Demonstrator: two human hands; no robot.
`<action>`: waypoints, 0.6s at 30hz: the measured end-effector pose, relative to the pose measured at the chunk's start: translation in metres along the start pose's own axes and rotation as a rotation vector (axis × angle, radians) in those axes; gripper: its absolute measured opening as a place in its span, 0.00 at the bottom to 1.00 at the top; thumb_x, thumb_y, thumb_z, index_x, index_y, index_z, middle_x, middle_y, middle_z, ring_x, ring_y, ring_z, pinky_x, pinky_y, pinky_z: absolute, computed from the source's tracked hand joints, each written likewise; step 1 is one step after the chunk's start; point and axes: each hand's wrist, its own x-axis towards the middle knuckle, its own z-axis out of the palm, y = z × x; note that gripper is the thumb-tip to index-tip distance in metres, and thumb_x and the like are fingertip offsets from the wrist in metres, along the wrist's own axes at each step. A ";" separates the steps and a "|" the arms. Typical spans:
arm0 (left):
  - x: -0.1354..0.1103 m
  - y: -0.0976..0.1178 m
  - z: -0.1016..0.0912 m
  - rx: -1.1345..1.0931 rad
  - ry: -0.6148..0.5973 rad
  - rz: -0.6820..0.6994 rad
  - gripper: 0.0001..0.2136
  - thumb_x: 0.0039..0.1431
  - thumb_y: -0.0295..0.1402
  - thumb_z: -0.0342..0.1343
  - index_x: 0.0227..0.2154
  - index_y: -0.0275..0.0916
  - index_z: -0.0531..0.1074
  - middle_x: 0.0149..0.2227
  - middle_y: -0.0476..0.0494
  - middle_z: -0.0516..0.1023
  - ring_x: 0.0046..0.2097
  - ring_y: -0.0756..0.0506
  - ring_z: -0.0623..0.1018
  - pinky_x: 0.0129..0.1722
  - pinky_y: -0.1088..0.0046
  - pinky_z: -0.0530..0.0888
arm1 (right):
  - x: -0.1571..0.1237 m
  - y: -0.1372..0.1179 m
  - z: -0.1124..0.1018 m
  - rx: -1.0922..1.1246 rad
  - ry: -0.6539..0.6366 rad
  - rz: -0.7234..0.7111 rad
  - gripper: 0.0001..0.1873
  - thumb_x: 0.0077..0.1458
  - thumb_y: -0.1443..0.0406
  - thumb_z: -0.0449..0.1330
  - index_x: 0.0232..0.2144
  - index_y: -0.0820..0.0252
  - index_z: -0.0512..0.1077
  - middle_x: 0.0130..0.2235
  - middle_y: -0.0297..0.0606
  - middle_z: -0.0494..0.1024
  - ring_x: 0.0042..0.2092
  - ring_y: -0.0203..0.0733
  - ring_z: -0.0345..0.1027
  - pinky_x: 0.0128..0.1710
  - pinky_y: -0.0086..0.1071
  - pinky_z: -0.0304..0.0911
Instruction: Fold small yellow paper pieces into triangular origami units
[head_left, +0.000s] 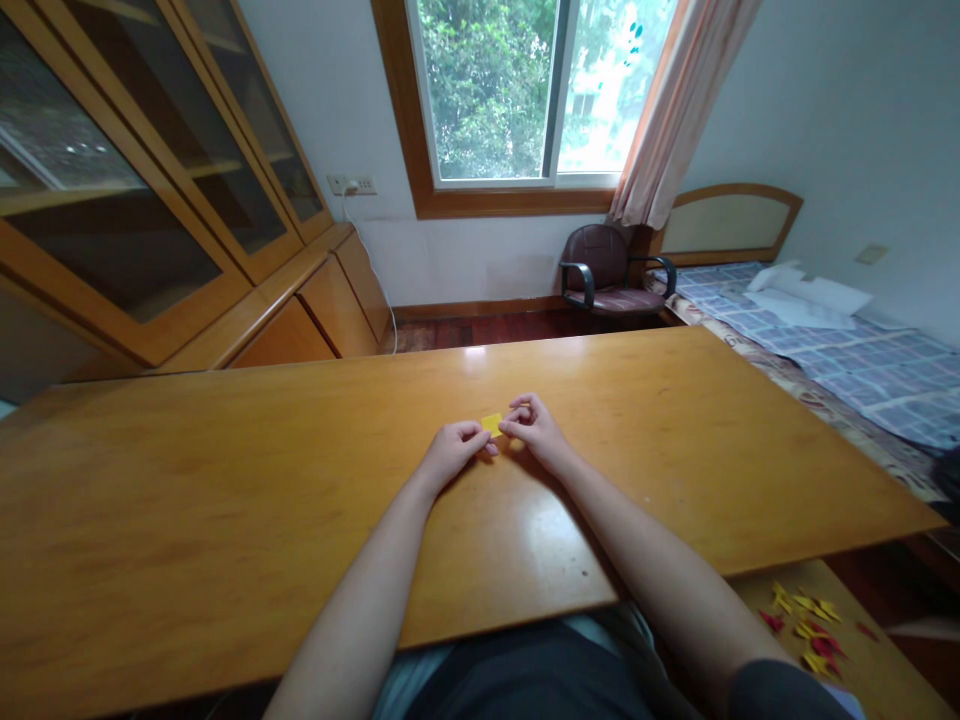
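A small piece of yellow paper (491, 424) is held just above the wooden table, between my two hands. My left hand (455, 446) pinches its left edge between thumb and fingers. On the other side, my right hand (534, 428) grips the right edge with thumb and forefinger, its other fingers curled above. The paper looks flat and roughly rectangular; any folds in it are too small to make out.
The wide wooden table (225, 500) spreads under my arms. Several folded yellow and red paper pieces (814, 625) lie on a lower surface at the right. Beyond stand an office chair (600, 265), a bed (840, 350) and a glass-door cabinet (225, 270).
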 end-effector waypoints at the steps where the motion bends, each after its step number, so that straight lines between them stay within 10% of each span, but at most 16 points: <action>1: 0.000 0.000 0.000 0.013 -0.002 0.003 0.16 0.57 0.44 0.54 0.26 0.35 0.77 0.31 0.41 0.83 0.32 0.46 0.79 0.36 0.72 0.72 | 0.000 0.000 0.000 0.004 0.002 0.000 0.23 0.41 0.61 0.70 0.36 0.55 0.62 0.25 0.25 0.74 0.27 0.34 0.66 0.32 0.30 0.60; 18: -0.001 -0.001 -0.003 -0.011 -0.024 0.005 0.14 0.58 0.42 0.54 0.29 0.36 0.78 0.34 0.40 0.83 0.36 0.44 0.80 0.40 0.70 0.73 | 0.000 -0.001 -0.001 0.003 0.012 0.002 0.22 0.41 0.61 0.69 0.35 0.55 0.62 0.25 0.26 0.74 0.27 0.34 0.66 0.32 0.30 0.60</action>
